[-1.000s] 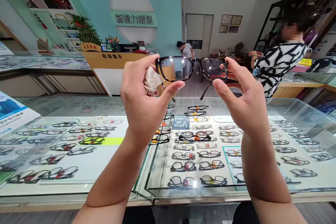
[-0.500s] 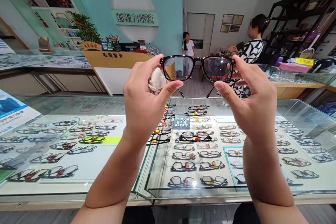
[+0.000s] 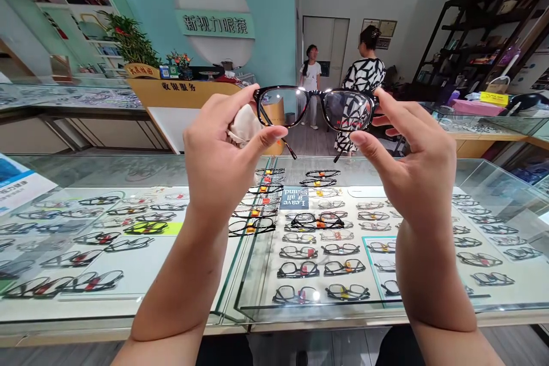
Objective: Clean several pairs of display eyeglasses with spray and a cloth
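Note:
Both my hands hold up a pair of black-framed eyeglasses (image 3: 315,93) above the glass counter. My left hand (image 3: 221,154) pinches the left end of the frame between thumb and fingers. A crumpled whitish cloth (image 3: 245,124) is tucked in that same hand. The right end of the frame is gripped by my right hand (image 3: 414,154). Red lettering shows on the right lens, and the temples point down and away, unfolded. Below, several eyeglasses (image 3: 317,221) stand on top of the counter, and rows of others (image 3: 345,267) lie under the glass.
The glass display counter (image 3: 369,313) spans the foreground. Past it stand a cashier desk (image 3: 206,100) with a potted plant (image 3: 131,40) and a right-hand counter bearing a pink box (image 3: 478,106). Two people, one in white (image 3: 312,71) and one in a patterned dress (image 3: 364,77), stand at the back.
The eyeglasses and my left hand have shifted slightly left, and the frame tilts a little differently. The person in the patterned dress has moved left and turned away.

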The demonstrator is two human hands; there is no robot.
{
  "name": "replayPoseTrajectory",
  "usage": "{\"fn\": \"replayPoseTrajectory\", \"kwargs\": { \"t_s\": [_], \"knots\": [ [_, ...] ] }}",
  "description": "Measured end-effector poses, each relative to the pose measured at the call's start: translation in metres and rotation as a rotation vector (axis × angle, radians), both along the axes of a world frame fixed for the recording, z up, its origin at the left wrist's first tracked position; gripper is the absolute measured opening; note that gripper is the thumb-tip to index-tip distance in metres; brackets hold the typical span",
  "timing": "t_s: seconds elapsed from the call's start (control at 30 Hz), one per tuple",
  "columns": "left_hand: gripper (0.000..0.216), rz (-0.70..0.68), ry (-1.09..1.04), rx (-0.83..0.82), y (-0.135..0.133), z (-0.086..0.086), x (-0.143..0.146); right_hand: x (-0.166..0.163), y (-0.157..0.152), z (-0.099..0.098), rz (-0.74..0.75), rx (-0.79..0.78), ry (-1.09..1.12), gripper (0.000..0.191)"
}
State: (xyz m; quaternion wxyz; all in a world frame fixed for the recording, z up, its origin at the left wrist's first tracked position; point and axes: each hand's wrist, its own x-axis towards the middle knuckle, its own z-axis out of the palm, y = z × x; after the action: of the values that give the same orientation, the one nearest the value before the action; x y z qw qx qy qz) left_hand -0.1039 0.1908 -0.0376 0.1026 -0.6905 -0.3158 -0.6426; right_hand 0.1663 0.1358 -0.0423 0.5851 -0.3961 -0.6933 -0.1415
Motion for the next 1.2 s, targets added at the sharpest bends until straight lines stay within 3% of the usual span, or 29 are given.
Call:
{"fn": "replayPoseTrajectory", "kwargs": {
  "t_s": [0.53,0.93,1.07,1.2],
  "knots": [
    [0.064,-0.082,0.01,-0.089,0.002,0.006,-0.01,0.0,-0.003,0.001,-0.002,-0.011,0.009,0.055],
    [0.066,0.089,0.021,0.197,-0.007,0.003,-0.003,0.009,0.004,-0.002,0.072,-0.12,-0.087,0.05],
    [0.074,0.072,0.043,0.259,-0.006,0.002,-0.004,0.014,0.01,-0.003,0.113,-0.12,-0.094,0.053],
    [0.084,-0.045,-0.008,0.231,0.005,-0.004,-0.006,0.014,0.02,-0.003,0.104,0.01,-0.065,0.06]
  ]
}}
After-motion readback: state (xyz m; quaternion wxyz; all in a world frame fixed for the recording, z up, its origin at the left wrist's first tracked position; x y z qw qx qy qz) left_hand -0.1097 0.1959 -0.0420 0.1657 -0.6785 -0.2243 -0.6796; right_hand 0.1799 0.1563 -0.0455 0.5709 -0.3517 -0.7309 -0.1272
